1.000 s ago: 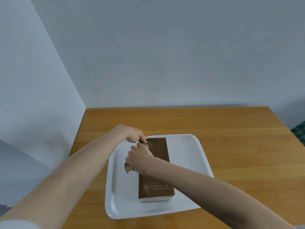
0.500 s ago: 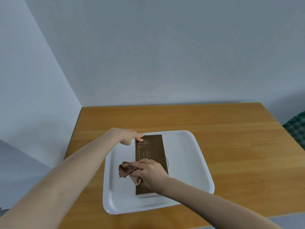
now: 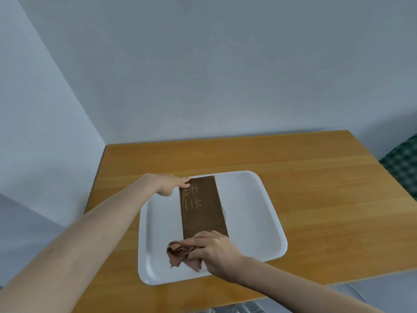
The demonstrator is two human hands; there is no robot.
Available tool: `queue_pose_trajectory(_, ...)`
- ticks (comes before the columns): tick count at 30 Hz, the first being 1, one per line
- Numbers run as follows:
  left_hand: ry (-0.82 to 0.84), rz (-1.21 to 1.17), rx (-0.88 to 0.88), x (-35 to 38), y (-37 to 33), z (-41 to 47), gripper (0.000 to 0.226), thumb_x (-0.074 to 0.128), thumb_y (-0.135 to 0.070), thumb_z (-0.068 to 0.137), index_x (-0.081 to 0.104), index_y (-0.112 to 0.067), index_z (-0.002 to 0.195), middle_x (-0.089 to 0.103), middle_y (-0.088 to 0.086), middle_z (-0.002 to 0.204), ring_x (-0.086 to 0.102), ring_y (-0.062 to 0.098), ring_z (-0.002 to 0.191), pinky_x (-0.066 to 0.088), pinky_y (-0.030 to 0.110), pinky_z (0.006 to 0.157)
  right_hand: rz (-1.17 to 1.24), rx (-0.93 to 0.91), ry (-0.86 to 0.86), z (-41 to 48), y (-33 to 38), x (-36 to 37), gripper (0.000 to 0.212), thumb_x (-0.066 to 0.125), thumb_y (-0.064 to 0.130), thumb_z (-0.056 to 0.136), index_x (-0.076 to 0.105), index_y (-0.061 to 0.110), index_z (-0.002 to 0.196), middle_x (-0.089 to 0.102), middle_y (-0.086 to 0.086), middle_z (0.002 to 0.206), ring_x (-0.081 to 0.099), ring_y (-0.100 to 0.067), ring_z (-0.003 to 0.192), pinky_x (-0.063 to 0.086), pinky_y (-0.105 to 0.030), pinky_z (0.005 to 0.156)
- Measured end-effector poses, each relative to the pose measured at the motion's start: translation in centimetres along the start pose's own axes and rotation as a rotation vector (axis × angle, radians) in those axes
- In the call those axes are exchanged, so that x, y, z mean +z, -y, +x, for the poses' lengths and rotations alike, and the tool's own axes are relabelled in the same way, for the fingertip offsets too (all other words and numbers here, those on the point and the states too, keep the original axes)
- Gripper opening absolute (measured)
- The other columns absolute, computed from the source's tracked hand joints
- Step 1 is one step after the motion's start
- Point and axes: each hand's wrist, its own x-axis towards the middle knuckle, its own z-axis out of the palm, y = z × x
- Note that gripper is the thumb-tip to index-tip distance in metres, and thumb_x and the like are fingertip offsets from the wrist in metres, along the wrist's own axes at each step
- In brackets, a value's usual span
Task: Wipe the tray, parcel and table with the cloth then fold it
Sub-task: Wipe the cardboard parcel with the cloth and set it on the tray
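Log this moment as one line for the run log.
step: wiping parcel | right hand: cloth bunched, at parcel's near end | left hand: steadying far corner | parcel in tray on table | cloth unfolded

Pale grey walls [image 3: 225, 75] meet in a corner behind the far left corner of the desk. Past the desk's right edge shows a patch of dark green checked fabric [image 3: 404, 161], cut off by the frame.

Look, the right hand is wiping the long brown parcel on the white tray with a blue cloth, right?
Not quite: the head view shows the crumpled cloth is pinkish-brown, not blue. The right hand does wipe the long brown parcel on the white plastic tray.
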Motion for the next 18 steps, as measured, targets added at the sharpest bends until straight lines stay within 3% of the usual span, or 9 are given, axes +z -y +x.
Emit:
queue_pose_trajectory(3, 0.008, 0.004, 0.004, 0.1, 0.0, -0.2, 0.09, 0.026, 0.021, 0.082, 0.012, -0.036, 0.15, -0.008, -0.024, 0.155, 0.034, 0.019, 0.137, 0.042, 0.02, 0.065, 0.109, 0.065, 0.052, -0.2, -0.3, -0.3, 0.026, 0.06, 0.002, 0.074, 0.076, 0.02, 0.086, 0.067, 0.007, 0.117, 0.063, -0.019, 0.097, 0.054, -0.033, 0.068)
queue_pose_trajectory(5, 0.001, -0.025, 0.007, 0.4, 0.2, 0.0, 0.086, 0.025, 0.019, 0.084, 0.011, -0.034, 0.151, -0.009, -0.025, 0.154, 0.035, 0.018, 0.135, 0.04, 0.018, 0.062, 0.387, 0.262, 0.031, 0.9, 0.0, -1.9, 0.032, 0.051, -0.005, 0.071, 0.076, 0.011, 0.085, 0.071, 0.001, 0.108, 0.065, -0.008, 0.092, 0.054, -0.027, 0.073)
queue_pose_trajectory(7, -0.022, -0.05, 0.021, 0.9, 0.2, 0.1, 0.074, 0.025, 0.009, 0.091, 0.013, -0.033, 0.15, -0.009, -0.022, 0.156, 0.034, 0.019, 0.137, 0.047, 0.028, 0.085, 0.721, 0.574, -0.084, 1.6, -0.6, -4.3, 0.038, 0.045, -0.013, 0.071, 0.076, 0.004, 0.085, 0.074, -0.001, 0.091, 0.063, 0.005, 0.075, 0.05, -0.014, 0.066)
queue_pose_trajectory(9, -0.072, -0.064, 0.017, 1.5, 0.1, -0.1, 0.056, 0.029, -0.011, 0.1, 0.016, -0.032, 0.15, -0.01, -0.017, 0.157, 0.036, 0.022, 0.136, 0.041, 0.037, 0.1, 0.931, 0.888, -0.246, 1.8, -2.6, -6.0, 0.037, 0.044, -0.016, 0.077, 0.074, 0.004, 0.088, 0.068, 0.0, 0.074, 0.061, -0.002, 0.065, 0.046, -0.014, 0.052)
queue_pose_trajectory(11, -0.139, -0.103, -0.022, 2.3, -0.2, -0.3, 0.056, 0.036, -0.03, 0.101, 0.011, -0.028, 0.151, -0.016, -0.011, 0.158, 0.034, 0.022, 0.138, 0.04, 0.038, 0.104, 0.995, 1.068, -0.431, 1.8, -5.4, -7.5, 0.034, 0.043, -0.016, 0.081, 0.069, 0.004, 0.089, 0.063, -0.003, 0.075, 0.06, -0.017, 0.074, 0.046, -0.017, 0.05)
queue_pose_trajectory(13, -0.179, -0.182, -0.056, 3.5, -0.5, -0.2, 0.075, 0.045, -0.038, 0.097, -0.005, -0.023, 0.152, -0.022, -0.003, 0.157, 0.031, 0.024, 0.139, 0.036, 0.035, 0.107, 1.0, 1.16, -0.536, 2.4, -7.9, -8.2, 0.037, 0.04, -0.015, 0.085, 0.065, 0.01, 0.097, 0.061, -0.006, 0.081, 0.059, -0.02, 0.077, 0.045, -0.017, 0.049)
queue_pose_trajectory(15, -0.172, -0.343, -0.085, 4.5, -0.7, -0.3, 0.09, 0.052, -0.038, 0.094, -0.016, -0.019, 0.149, -0.023, 0.0, 0.156, 0.023, 0.022, 0.143, 0.031, 0.03, 0.11, 1.011, 1.234, -0.547, 3.4, -9.9, -7.9, 0.039, 0.04, -0.01, 0.089, 0.065, 0.015, 0.106, 0.06, -0.004, 0.083, 0.056, -0.018, 0.076, 0.043, -0.018, 0.05)
queue_pose_trajectory(18, -0.17, -0.461, -0.081, 5.1, -0.6, -0.1, 0.093, 0.055, -0.038, 0.092, -0.016, -0.017, 0.149, -0.017, -0.001, 0.158, 0.011, 0.018, 0.146, 0.019, 0.029, 0.115, 0.997, 1.255, -0.477, 4.9, -11.4, -6.4, 0.033, 0.04, -0.002, 0.09, 0.07, 0.005, 0.103, 0.055, -0.003, 0.081, 0.044, -0.017, 0.073, 0.033, -0.021, 0.049)
